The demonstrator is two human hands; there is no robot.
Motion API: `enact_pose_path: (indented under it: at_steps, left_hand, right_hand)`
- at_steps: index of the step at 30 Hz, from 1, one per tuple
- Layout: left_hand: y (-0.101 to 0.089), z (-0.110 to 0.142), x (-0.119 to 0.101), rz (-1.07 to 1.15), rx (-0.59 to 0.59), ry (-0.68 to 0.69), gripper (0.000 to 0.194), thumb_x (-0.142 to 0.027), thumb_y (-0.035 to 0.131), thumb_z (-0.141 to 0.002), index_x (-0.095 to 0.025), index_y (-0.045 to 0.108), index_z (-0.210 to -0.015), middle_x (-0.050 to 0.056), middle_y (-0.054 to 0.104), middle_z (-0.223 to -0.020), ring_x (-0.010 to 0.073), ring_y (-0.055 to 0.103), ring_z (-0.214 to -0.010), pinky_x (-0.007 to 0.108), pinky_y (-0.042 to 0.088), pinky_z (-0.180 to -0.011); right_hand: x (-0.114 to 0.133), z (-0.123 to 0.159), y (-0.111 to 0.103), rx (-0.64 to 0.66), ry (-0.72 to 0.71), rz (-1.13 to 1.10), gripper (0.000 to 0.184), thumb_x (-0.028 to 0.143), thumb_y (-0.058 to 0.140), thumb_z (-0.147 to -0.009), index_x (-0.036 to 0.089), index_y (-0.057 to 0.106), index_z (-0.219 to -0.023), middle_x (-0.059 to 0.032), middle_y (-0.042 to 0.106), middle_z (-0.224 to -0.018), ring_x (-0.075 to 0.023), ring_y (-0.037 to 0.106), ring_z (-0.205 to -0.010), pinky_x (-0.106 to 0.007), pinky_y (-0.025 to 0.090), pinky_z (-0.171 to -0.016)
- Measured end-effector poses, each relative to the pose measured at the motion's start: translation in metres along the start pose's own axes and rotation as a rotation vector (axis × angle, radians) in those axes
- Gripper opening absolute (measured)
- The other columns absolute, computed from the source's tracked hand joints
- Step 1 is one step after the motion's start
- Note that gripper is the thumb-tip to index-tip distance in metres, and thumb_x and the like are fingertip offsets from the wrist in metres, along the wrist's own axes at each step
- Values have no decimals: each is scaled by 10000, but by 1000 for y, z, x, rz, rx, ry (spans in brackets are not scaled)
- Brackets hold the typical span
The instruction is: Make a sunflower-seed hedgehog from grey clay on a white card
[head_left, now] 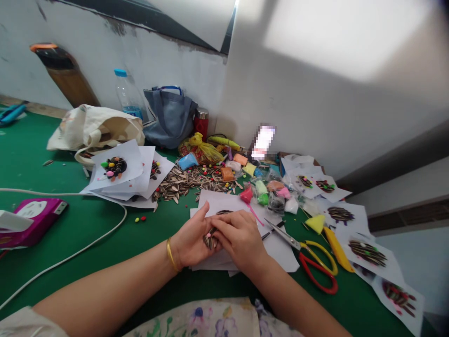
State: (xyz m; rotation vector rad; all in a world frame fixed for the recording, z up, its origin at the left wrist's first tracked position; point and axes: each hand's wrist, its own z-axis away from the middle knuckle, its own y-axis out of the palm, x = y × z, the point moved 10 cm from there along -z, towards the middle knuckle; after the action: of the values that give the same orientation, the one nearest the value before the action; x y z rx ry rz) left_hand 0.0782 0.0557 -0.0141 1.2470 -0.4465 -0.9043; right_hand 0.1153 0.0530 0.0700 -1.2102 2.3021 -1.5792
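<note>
My left hand (pixel 192 236) is turned palm up, cupping a few striped sunflower seeds (pixel 209 241) with a small pink bit among them. Over that palm, my right hand (pixel 242 236) has its fingers pinched together at a seed; the fingertips are partly hidden. Both hands are above a stack of white paper sheets (pixel 284 255), where a dark seed shape shows just behind the fingers. Behind the stack lies a loose heap of sunflower seeds (pixel 178 182). Small bags of coloured clay, one of them red (pixel 246 194), sit beyond my right hand.
Open scissors (pixel 317 262) and a yellow cutter (pixel 338 249) lie on the right. Finished seed pictures (pixel 372 252) line the right edge, with more (pixel 117 168) at left. A white cable (pixel 87 248) crosses the green table. Bags, a bottle (pixel 128 96) and a phone (pixel 263 142) stand behind.
</note>
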Motion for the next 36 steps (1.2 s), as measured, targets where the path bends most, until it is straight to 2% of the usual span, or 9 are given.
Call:
enact_pose_path:
  at_steps: [6,13,16,19,22,24,26,30,36]
  left_hand:
    - [-2,-2,5,28,-11,-37,563,-568,349,-962,-82,629,-1004,31,570,-666,103,536,-546,202,446,-547]
    - [-3,-2,8,-26,-18,-44,530,-565,386,-952,-95,630,-965,44,594,-728,100,551,-552,204,452,-532]
    - [-4,-1,5,-66,-46,-27,454,-499,421,-964,-100,630,-913,25,564,-672,100,553,-549,216,487,-569]
    - [-10,3,-1,-145,-141,2,259,-334,520,-952,-108,621,-877,18,557,-673,110,597,-622,225,523,-632]
    - [-15,7,-4,-228,-216,-7,113,-227,634,-880,-119,601,-868,21,562,-732,95,592,-641,124,401,-457]
    - [-14,8,-5,-252,-211,-17,132,-217,676,-848,-128,578,-842,-6,511,-694,55,519,-556,86,247,-376]
    - [-15,7,-8,-264,-196,-1,157,-205,697,-831,-135,557,-821,-30,461,-664,25,437,-499,79,182,-368]
    - [-20,6,-21,-345,-220,103,177,-198,693,-834,-145,531,-789,-24,466,-663,24,413,-506,82,189,-379]
    - [-21,7,-27,-411,-253,137,161,-207,690,-835,-155,538,-817,-10,498,-691,34,438,-521,87,193,-367]
  right_hand:
    - [-2,1,10,48,27,-2,65,243,634,-896,240,699,-903,-30,680,-953,-209,541,-926,-370,353,-808]
    - [-1,1,12,111,22,25,31,241,649,-879,214,662,-872,-40,665,-975,-217,536,-947,-377,354,-822]
    - [-1,1,1,33,24,-25,84,236,601,-909,211,665,-860,-42,648,-957,-210,532,-932,-377,364,-823]
    - [-13,4,-18,-122,90,-105,114,232,581,-919,225,693,-941,-48,606,-919,-200,524,-896,-368,391,-806]
    - [-26,6,-25,-177,138,-145,113,245,601,-907,237,711,-932,-45,574,-878,-197,521,-861,-363,408,-781]
    - [-29,6,-23,-159,140,-161,106,251,609,-902,243,715,-894,-42,575,-865,-197,528,-853,-364,414,-780]
    - [-31,6,-23,-159,137,-175,89,264,626,-892,243,712,-906,-45,589,-880,-202,538,-867,-369,421,-793]
    - [-31,4,-20,-128,128,-243,104,304,669,-863,227,688,-930,-50,627,-895,-206,562,-875,-358,437,-796]
    - [-42,2,-17,-67,184,-273,82,197,596,-888,216,656,-836,-24,649,-819,-184,569,-833,-326,417,-783]
